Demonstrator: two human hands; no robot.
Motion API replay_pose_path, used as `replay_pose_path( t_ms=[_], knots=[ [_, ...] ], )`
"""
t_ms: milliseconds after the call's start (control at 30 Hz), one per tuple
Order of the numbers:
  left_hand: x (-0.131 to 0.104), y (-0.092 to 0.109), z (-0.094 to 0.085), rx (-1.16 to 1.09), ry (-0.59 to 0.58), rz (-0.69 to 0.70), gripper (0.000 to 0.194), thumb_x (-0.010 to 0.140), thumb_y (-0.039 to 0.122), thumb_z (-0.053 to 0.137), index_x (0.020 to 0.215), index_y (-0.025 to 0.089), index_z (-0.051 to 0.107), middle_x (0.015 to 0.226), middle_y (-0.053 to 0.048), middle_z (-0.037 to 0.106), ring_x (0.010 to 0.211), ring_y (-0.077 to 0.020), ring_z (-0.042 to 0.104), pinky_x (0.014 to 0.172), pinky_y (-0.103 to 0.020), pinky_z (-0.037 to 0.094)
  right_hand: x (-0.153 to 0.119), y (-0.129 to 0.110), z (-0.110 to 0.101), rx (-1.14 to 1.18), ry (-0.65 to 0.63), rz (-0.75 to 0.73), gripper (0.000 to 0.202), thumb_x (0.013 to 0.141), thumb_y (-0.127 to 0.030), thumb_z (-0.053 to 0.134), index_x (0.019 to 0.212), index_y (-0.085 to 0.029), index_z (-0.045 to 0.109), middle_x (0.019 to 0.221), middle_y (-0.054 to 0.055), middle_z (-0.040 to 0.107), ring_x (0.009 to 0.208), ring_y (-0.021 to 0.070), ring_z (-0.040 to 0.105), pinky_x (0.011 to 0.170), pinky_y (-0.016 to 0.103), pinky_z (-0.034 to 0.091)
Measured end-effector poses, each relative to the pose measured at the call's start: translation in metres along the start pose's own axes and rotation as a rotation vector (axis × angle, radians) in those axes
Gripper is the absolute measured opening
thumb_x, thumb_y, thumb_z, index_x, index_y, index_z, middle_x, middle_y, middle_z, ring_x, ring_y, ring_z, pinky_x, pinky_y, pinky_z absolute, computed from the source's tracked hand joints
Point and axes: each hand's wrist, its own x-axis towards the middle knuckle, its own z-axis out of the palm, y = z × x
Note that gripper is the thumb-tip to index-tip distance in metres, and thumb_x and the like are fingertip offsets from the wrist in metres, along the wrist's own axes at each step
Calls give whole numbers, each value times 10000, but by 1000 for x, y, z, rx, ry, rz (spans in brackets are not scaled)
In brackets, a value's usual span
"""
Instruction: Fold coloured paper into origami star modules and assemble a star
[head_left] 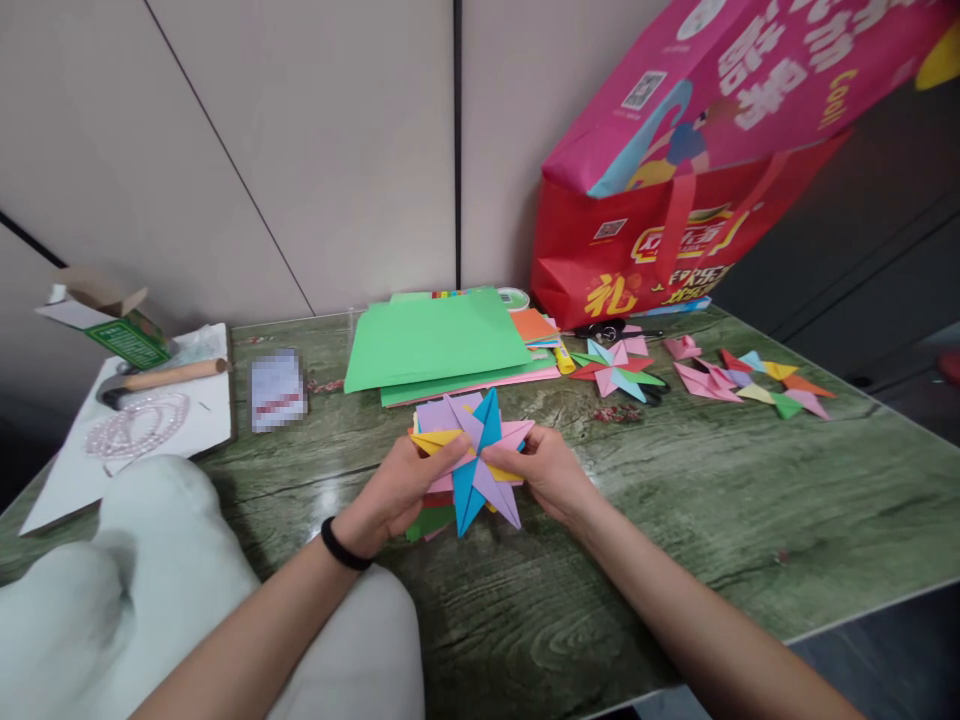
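Between my two hands is a folded paper star [491, 478] with blue, lilac, pink and yellow points. My left hand [409, 475] pinches its left side, thumb on top near the yellow point. On the other side, my right hand [551, 470] grips it with the thumb pressed close to the centre. Beneath the star, partly hidden, lie coloured paper pieces [431, 522] on the green marbled table [570, 590]. Another multicoloured paper star [615, 370] rests farther back to the right, with several folded paper pieces [780, 380] beside it.
Green paper sheets [442, 345] lie at the back by the wall. Red and pink bags [645, 250] stand behind on the right. At left are a white board [60, 480] with a wooden-handled tool [176, 375] and beads, a green box [127, 335], and a pale plush shape [165, 560].
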Motion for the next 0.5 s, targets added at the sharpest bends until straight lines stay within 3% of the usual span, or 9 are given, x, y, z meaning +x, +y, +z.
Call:
replay_pose_path(
  t_ms=[133,400,500],
  knots=[
    [0,-2,-2,17,16,-30,193,569,175,775,709,104,662,643,-24,675,564,-122,595,572,-235,471,-1,1,1,-19,-15,-17,301,491,-261,797,734,-143,663,721,36,694,604,151,617,633,311,501],
    [3,-7,-5,-14,25,-49,291,504,159,804,752,83,673,699,-68,700,616,-164,633,597,-266,505,-4,3,2,-174,-3,-113,274,548,-311,766,731,-143,650,690,30,674,594,154,596,592,300,485],
    [3,-8,-5,-33,36,-40,265,515,135,792,747,87,674,714,-69,703,622,-168,640,612,-277,517,-2,8,4,-129,-23,-98,265,566,-323,757,725,-144,643,684,24,667,593,149,592,595,293,480]
  ],
)
